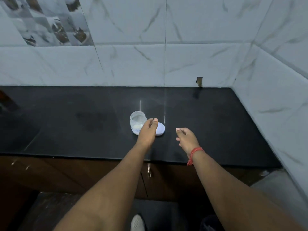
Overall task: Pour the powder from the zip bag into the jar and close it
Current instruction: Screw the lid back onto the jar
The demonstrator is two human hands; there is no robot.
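A small clear jar stands uncapped on the black countertop, with white powder in its bottom. Its white round lid lies flat on the counter just to the right of it. My left hand hovers in front of the jar and over the lid's left edge, fingers loosely curled and holding nothing. To the right of the lid, my right hand hangs above the counter with its fingers apart and nothing in them; a red thread is tied round its wrist. No zip bag is in view.
White marble-look tiled walls close the counter at the back and on the right. Brown cabinet doors run below the counter's front edge. A dark object sits at the far left edge.
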